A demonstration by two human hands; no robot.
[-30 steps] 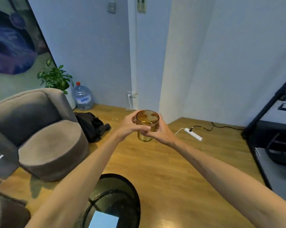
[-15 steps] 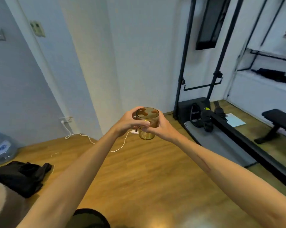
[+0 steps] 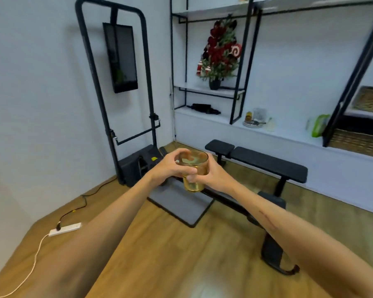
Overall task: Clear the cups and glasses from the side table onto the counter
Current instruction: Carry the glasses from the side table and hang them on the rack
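An amber glass (image 3: pixel 194 183) is held upright in the air in front of me, at the middle of the view. My left hand (image 3: pixel 168 167) wraps its left side and my right hand (image 3: pixel 215 174) wraps its right side, fingers overlapping on the front. The white counter (image 3: pixel 288 134) runs along the far right wall under black shelving. A plate with several glasses and small items (image 3: pixel 254 119) stands on it. The side table is out of view.
A black workout bench (image 3: pixel 260 161) stands between me and the counter. A black exercise frame with a screen (image 3: pixel 121 59) and grey floor mat (image 3: pixel 181 206) are at centre-left. A power strip with cable (image 3: pixel 65 229) lies on the wooden floor at left. Wicker baskets (image 3: pixel 357 141) sit far right.
My view has swung to the right, from the sofa and side table, past the wall corner, to the shelves and counter. Both hands kept the amber glass in the same hold.
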